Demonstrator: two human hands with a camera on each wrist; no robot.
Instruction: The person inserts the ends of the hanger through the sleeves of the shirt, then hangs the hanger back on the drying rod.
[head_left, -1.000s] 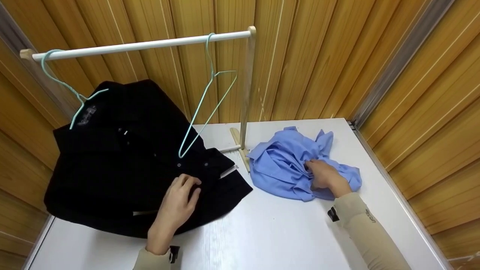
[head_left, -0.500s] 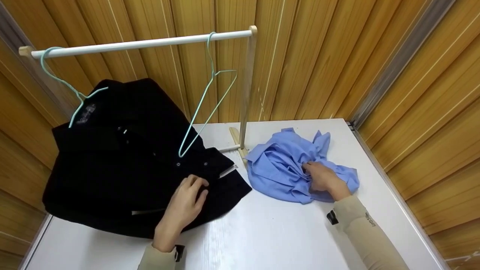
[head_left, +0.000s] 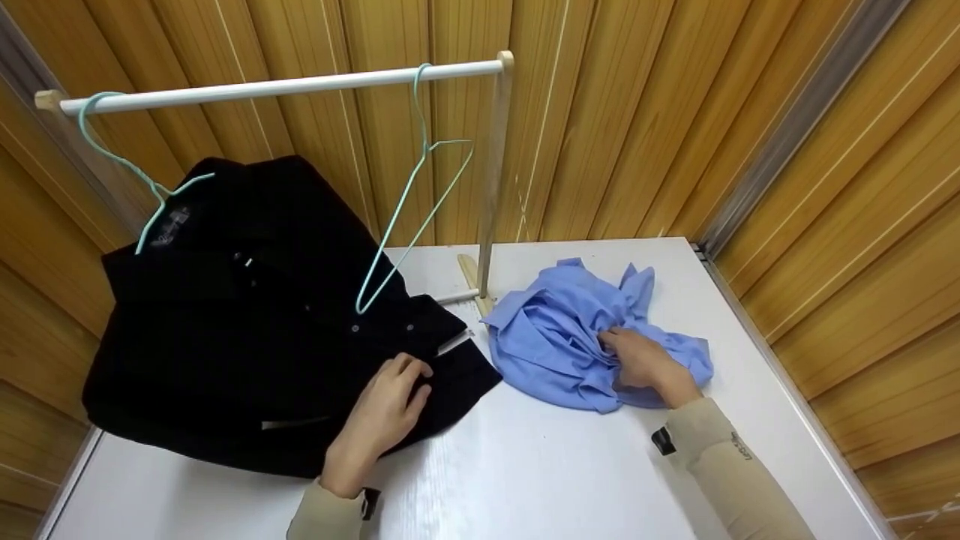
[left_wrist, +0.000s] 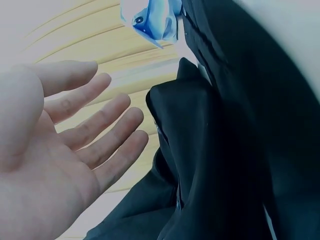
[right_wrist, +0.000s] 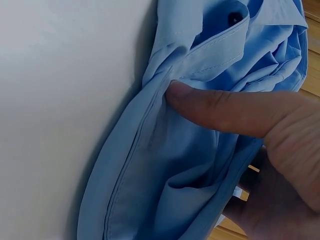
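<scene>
Along the bottom centre of the frame I have a wide lane of bare tabletop (head_left: pixel 547 472), between my left hand (head_left: pixel 386 409) and my right sleeve (head_left: pixel 731 457). A narrower strip runs down the right, between the blue shirt (head_left: pixel 540 349) and the wooden wall (head_left: pixel 847 285). At left, the black garment (head_left: pixel 210 360) blocks the way beside my left hand. At upper centre, the slanting hanger (head_left: pixel 406 195) and the upright post (head_left: pixel 494 180) obstruct; the white rail (head_left: pixel 285 88) crosses the upper left. Under my right hand (head_left: pixel 649 364), folds hide whatever gap there may be.
</scene>
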